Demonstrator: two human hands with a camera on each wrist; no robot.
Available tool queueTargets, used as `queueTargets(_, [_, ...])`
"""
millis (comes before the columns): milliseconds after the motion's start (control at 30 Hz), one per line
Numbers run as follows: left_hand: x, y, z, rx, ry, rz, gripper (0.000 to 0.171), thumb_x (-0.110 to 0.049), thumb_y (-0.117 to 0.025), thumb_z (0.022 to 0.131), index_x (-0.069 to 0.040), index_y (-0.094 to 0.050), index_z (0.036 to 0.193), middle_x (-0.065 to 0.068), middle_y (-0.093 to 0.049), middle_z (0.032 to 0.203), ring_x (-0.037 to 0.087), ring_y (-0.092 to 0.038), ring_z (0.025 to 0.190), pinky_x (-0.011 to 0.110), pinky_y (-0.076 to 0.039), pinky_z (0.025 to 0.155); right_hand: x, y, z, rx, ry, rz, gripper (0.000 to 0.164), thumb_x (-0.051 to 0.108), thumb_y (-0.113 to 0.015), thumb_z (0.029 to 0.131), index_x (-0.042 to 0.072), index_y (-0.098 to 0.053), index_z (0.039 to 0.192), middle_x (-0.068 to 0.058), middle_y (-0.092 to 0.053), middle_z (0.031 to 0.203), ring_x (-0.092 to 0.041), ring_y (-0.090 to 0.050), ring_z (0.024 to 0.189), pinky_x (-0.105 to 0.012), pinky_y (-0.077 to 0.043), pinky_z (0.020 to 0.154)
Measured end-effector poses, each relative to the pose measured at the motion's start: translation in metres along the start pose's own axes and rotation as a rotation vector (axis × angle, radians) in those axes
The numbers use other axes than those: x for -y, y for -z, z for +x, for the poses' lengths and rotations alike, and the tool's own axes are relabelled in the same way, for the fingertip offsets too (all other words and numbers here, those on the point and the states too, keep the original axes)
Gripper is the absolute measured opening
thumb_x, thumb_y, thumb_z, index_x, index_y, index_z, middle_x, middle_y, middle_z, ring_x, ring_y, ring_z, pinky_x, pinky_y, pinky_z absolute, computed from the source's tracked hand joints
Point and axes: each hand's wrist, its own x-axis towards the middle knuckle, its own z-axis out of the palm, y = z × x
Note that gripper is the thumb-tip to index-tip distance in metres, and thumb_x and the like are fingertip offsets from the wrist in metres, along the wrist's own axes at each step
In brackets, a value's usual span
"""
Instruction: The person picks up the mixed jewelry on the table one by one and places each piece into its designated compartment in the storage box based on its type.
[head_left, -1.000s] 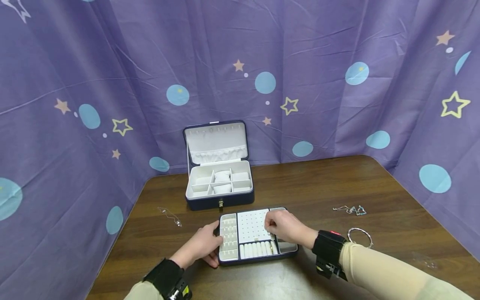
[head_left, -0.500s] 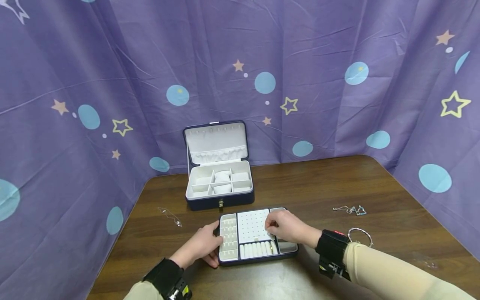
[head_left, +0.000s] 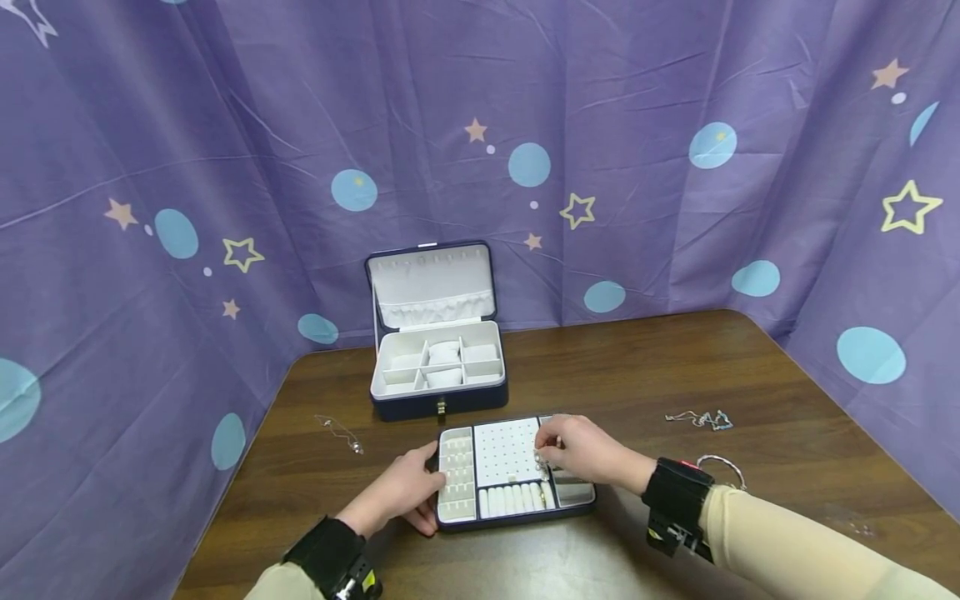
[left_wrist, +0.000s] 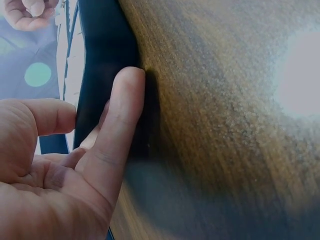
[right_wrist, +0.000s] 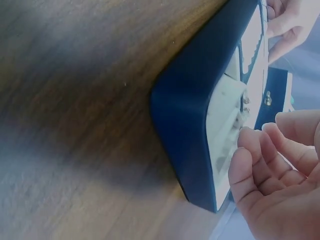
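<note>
wrinkly purple curtain wrapping three sides of you, pale blue dots, little peach stars, brown wood-grain bench in front of you, pretty bright glare on it

Looking evenly bright in the head view, gleaming softly off the near surface; glaring white at right in the left wrist view; blurring and darkening patchily in the right.

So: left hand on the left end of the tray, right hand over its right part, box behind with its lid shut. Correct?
No: the head view shows the lid open. The left hand is on the left end of the tray, the right hand over its right part, the box behind.
</note>
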Motion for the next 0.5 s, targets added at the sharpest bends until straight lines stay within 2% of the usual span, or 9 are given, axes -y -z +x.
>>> queueTargets(267, [0.000,0.000,0.000,0.000,0.003,-0.006,0.077,-0.007,-0.054,0.092,0.007,-0.018,0.159,0.017,-0.062,0.059,0.022,-0.064,0.043,0.042,-0.059,0.046,-0.012,0.019,-0.007,-0.036,-0.010,-0.008,0.006,0.006,-0.065,0.096,0.007,-0.071,0.098,0.007,-0.063,0.084,-0.007,-0.054,0.077,-0.024,-0.048,0.065])
queueTargets(500, [0.002,0.000,0.001,0.003,-0.001,-0.017,0.077,-0.006,-0.053,0.092,0.008,-0.017,0.159,0.016,-0.061,0.059,0.021,-0.063,0.043,0.042,-0.059,0.046,-0.025,0.034,-0.014,-0.063,-0.021,-0.063,0.006,0.005,-0.068,0.094,0.006,-0.072,0.098,0.007,-0.064,0.083,-0.007,-0.055,0.076,-0.026,-0.049,0.066])
